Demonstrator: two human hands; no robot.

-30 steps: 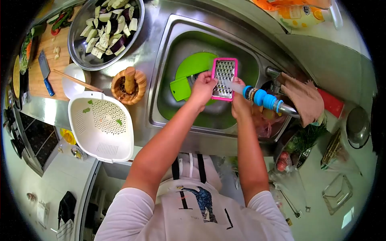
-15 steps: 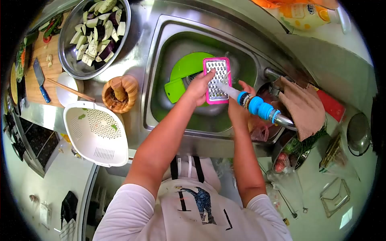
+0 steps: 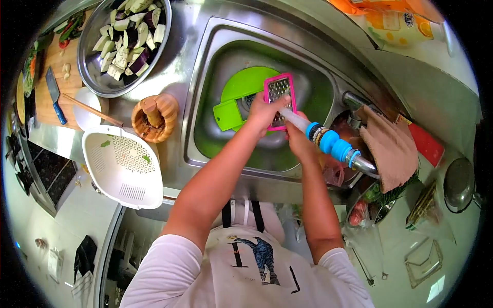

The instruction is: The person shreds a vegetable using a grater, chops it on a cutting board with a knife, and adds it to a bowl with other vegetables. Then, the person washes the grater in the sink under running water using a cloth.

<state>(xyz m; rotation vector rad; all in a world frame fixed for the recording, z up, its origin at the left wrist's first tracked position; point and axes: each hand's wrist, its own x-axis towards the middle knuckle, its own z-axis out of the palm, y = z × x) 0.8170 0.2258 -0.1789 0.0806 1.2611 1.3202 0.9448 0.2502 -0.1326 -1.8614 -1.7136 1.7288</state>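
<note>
The left hand [image 3: 265,113] covers part of the pink-framed grater [image 3: 280,89] — the right hand's [image 3: 299,139] fingertips are partly hidden. The top edge cuts off the steel bowl [image 3: 91,73]; the apron's [image 3: 231,287] smallest print is illegible — too small.

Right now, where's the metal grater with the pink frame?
In the head view, the grater is right of centre, in the left hand and right hand over the silver steel sink, between the green plastic piece and blue-ringed faucet.

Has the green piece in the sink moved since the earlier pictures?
No. The green piece keeps its place against the sink's left rim; only the whole view shifts slightly.
</note>
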